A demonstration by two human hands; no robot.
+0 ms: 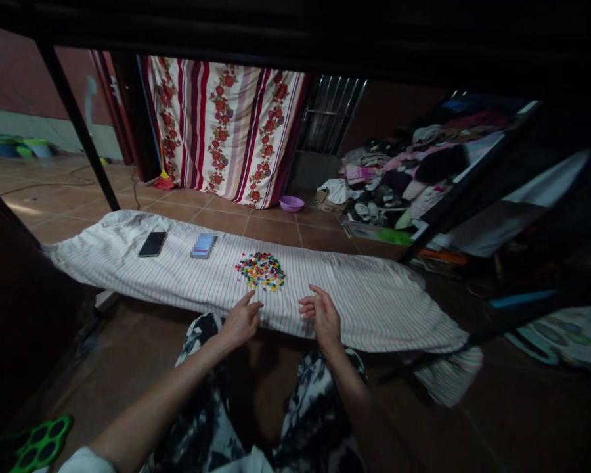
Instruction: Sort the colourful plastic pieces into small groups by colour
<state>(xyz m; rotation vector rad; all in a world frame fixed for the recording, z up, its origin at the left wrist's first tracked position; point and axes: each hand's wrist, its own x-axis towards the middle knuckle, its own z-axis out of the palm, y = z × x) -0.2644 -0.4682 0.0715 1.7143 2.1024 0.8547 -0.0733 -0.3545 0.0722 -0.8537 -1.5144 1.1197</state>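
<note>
A loose heap of small multicoloured pieces, too small to name surely, lies on a striped cloth over a low bench. At the heap's near edge is my left hand, fingers apart and index stretched toward the pieces. My right hand hovers to the right of the heap with fingers loosely spread. Neither hand shows anything held. Farther left on the cloth lie a dark phone and a second phone-like device with a lit, blurred screen.
Dark metal posts frame both sides. Beyond the bench hang a floral curtain and, on the tiled floor, a purple basin and red broom. A large clothes pile stands at right; a green-rimmed object lies lower left.
</note>
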